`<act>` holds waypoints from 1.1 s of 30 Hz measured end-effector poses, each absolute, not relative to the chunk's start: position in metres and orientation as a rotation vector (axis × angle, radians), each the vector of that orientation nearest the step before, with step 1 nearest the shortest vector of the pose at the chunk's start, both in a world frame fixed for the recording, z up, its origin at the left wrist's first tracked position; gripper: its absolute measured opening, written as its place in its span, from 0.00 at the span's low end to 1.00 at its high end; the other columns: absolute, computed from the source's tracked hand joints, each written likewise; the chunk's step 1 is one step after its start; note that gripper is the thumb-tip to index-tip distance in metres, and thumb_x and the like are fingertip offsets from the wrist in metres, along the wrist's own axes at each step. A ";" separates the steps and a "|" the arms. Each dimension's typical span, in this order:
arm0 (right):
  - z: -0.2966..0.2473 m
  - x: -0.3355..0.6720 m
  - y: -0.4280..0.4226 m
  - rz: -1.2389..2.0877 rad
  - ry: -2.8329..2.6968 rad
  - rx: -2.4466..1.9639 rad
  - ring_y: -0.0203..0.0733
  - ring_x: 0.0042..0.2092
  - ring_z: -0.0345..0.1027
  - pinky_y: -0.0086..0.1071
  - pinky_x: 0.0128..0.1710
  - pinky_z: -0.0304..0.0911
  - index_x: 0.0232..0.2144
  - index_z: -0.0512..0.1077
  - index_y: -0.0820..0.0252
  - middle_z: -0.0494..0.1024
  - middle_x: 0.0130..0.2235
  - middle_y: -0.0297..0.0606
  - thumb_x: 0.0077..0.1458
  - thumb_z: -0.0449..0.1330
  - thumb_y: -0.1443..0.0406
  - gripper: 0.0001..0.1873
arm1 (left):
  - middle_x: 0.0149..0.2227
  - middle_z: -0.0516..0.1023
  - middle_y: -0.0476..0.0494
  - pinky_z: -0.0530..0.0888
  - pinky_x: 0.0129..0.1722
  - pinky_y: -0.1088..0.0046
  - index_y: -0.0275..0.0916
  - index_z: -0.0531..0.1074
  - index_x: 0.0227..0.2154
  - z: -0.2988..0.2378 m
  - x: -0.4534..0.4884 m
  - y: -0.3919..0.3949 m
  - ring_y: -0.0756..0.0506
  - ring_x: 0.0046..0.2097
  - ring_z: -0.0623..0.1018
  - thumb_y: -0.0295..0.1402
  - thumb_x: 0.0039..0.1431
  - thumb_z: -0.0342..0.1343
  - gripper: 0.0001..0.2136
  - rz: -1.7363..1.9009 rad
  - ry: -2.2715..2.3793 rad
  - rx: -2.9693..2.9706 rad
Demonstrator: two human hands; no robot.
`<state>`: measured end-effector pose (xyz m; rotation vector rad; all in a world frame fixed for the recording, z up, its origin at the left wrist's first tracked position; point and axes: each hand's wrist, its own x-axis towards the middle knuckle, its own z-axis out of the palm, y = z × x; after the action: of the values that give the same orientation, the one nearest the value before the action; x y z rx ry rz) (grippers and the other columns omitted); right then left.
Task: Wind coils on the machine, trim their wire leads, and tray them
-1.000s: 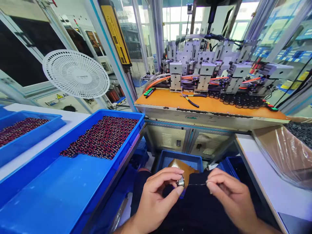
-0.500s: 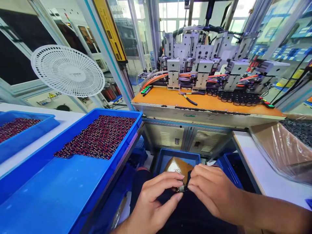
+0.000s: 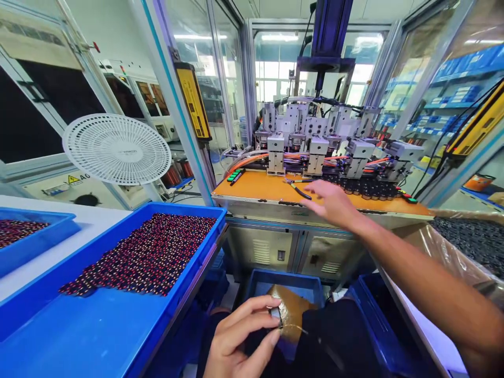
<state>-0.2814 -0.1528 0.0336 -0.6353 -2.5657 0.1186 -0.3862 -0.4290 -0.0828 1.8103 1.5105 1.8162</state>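
Observation:
My left hand point(image 3: 238, 338) is low in front of my lap, pinching a small round component point(image 3: 276, 315) between thumb and fingers. A thin wire trails from the component toward the right. My right hand point(image 3: 333, 202) is stretched forward over the orange bench top point(image 3: 252, 185), its fingers apart and nothing held in them. Close to those fingertips lies a pair of cutting pliers point(image 3: 301, 193) with black and yellow handles. Whether the fingers touch the handles, I cannot tell.
A machine point(image 3: 315, 149) with several heads stands behind the bench, beside rows of dark round parts point(image 3: 370, 188). On the left, a blue tray point(image 3: 102, 325) holds many small components. A lined box point(image 3: 425, 247) of black parts stands right. A white fan point(image 3: 118, 149) is at left.
My right hand has left the component and reached forward to the pliers on the bench. My left hand keeps the component. The camera view has tilted upward.

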 end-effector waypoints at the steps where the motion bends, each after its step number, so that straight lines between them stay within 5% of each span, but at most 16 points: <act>1: 0.036 -0.295 -0.132 0.058 -2.582 -0.665 0.48 0.54 0.66 0.39 0.55 0.61 0.48 0.72 0.69 0.73 0.51 0.49 0.60 0.64 0.64 0.16 | 0.43 0.84 0.42 0.81 0.41 0.73 0.43 0.78 0.39 -0.080 -0.388 -0.430 0.44 0.42 0.84 0.19 0.52 0.61 0.14 1.820 1.530 1.790; 10: 0.009 -0.355 -0.065 -0.261 -2.791 -0.940 0.50 0.53 0.66 0.50 0.53 0.62 0.49 0.70 0.64 0.72 0.50 0.45 0.64 0.57 0.51 0.22 | 0.44 0.83 0.44 0.80 0.41 0.75 0.45 0.79 0.36 -0.070 -0.400 -0.450 0.45 0.45 0.83 0.22 0.55 0.61 0.11 1.931 1.711 1.435; 16: 0.010 -0.325 -0.070 -0.292 -2.889 -0.803 0.54 0.46 0.66 0.41 0.46 0.62 0.42 0.73 0.68 0.72 0.44 0.54 0.62 0.52 0.47 0.27 | 0.44 0.83 0.44 0.79 0.41 0.75 0.45 0.80 0.35 -0.072 -0.401 -0.452 0.45 0.46 0.82 0.22 0.56 0.61 0.10 1.937 1.669 1.322; 22: -0.009 -0.264 -0.126 -0.227 -2.816 -0.695 0.55 0.46 0.66 0.41 0.46 0.65 0.52 0.67 0.69 0.71 0.45 0.53 0.51 0.57 0.67 0.25 | 0.45 0.83 0.46 0.79 0.43 0.75 0.46 0.80 0.37 -0.073 -0.391 -0.447 0.47 0.46 0.82 0.22 0.56 0.61 0.11 1.919 1.600 1.341; 26: -0.066 -0.213 -0.213 0.015 -2.781 -0.534 0.46 0.47 0.70 0.34 0.48 0.69 0.59 0.60 0.67 0.72 0.48 0.49 0.52 0.52 0.69 0.30 | 0.45 0.83 0.46 0.79 0.43 0.75 0.47 0.80 0.38 -0.074 -0.387 -0.447 0.47 0.46 0.82 0.22 0.56 0.61 0.12 1.909 1.588 1.345; 33: -0.148 -0.148 -0.325 0.992 -2.543 -0.432 0.48 0.54 0.70 0.37 0.55 0.68 0.64 0.61 0.58 0.77 0.50 0.46 0.53 0.57 0.71 0.36 | 0.46 0.82 0.46 0.79 0.45 0.74 0.46 0.79 0.38 -0.076 -0.378 -0.440 0.47 0.47 0.81 0.21 0.57 0.60 0.12 1.832 1.542 1.370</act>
<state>-0.1478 -0.3254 -0.1482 -0.4316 -2.5430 0.9916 -0.3781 -0.4395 -0.0758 1.3700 1.5424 1.8316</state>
